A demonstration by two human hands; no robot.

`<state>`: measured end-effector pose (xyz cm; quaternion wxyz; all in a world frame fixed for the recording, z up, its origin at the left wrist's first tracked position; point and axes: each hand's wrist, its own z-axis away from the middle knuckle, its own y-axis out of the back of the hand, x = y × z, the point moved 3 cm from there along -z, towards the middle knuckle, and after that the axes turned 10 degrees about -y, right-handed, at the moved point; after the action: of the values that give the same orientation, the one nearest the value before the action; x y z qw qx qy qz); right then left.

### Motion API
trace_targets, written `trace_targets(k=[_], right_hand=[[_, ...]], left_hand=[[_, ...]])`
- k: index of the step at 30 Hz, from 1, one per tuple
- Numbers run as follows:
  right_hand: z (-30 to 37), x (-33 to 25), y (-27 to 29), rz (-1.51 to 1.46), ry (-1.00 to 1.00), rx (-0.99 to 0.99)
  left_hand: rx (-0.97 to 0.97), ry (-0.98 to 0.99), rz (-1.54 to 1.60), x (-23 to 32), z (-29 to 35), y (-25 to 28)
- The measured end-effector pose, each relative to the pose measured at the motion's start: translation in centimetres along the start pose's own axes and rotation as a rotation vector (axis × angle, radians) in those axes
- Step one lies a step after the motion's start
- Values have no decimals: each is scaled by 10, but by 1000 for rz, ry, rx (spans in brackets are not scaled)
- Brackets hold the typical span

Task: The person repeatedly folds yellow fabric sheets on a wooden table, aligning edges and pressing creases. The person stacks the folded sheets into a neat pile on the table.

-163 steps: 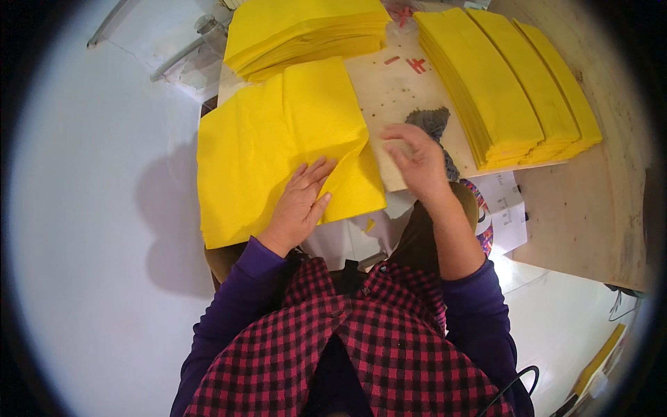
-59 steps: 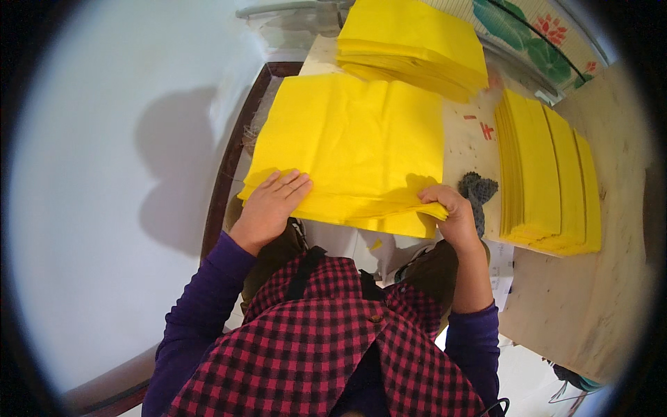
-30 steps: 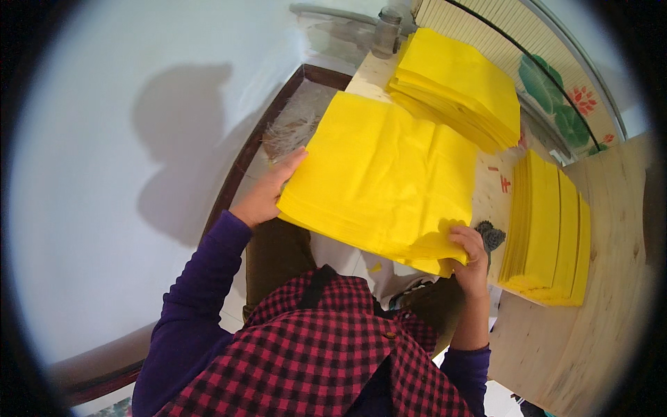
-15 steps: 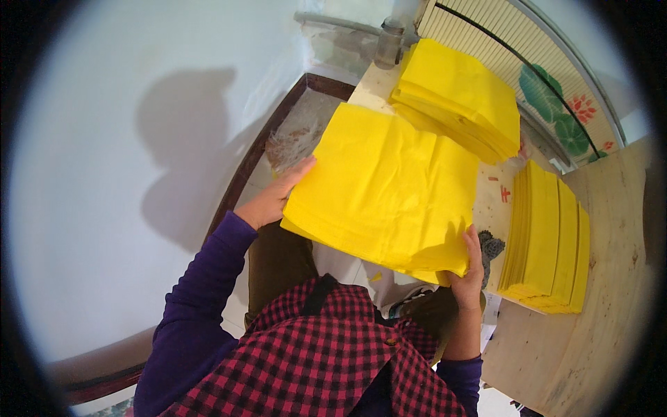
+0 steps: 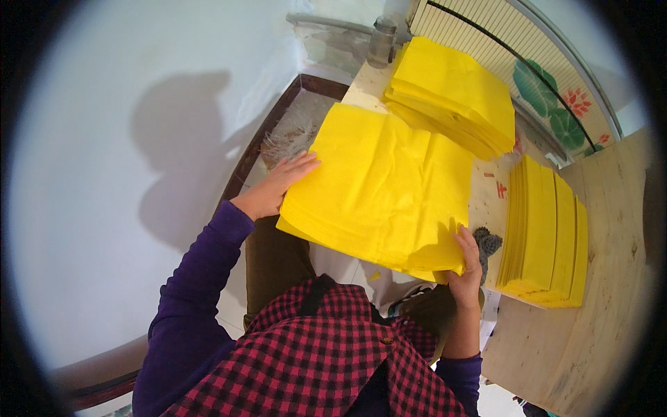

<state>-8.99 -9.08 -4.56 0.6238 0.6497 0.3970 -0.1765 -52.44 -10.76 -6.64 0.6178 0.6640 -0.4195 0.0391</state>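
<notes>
A thick stack of yellow cloth-like sheets (image 5: 379, 187) lies tilted in front of me, its top sheet creased. Along its left edge my left hand (image 5: 278, 186) holds it, fingers stretched over the top and the thumb out of sight. At the lower right corner, my right hand (image 5: 468, 267) grips the stack with the fingers upright against the side. What supports the stack from below is mostly hidden. Just beyond it sits a folded yellow pile (image 5: 455, 83). Another yellow pile (image 5: 545, 236), in several bundles, stands to the right.
The wooden table (image 5: 549, 347) runs along the right and back. On it are a dark grey knitted item (image 5: 488, 243), small red scraps (image 5: 501, 189) and a clear jar (image 5: 382, 43). A white wall (image 5: 90, 194) rises on the left. Clear plastic (image 5: 292, 132) lies in the corner.
My left hand has shifted slightly, its fingers reaching further over the stack's left edge. The right hand keeps its hold. The whole view has moved a little.
</notes>
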Motion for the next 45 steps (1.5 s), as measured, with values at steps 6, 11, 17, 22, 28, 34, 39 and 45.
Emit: trace_targets(k=[6,11,17,22,28,34,39,45], right_hand=[[1,4,-2,12,11,7],[0,4,-2,3,12,16],[1,3,-1,34,22,31],[-2,6,-1,-6,121,47],[-5,10,0,34,77,11],[-14,18,0,-97,-88,42],[-20,25,3,-190,-203,24],[-29,25,11,-343,-258,95]], left_hand=[[-15,16,4,-8,-2,-2],[-11,15,-37,-9,-8,0],[86,-24,-69,6,-8,7],[205,-228,28,17,-4,14],[173,-259,206,13,-1,13],[253,187,397,-6,-2,4],[327,363,706,-10,-4,0],[320,254,525,-5,-7,12]])
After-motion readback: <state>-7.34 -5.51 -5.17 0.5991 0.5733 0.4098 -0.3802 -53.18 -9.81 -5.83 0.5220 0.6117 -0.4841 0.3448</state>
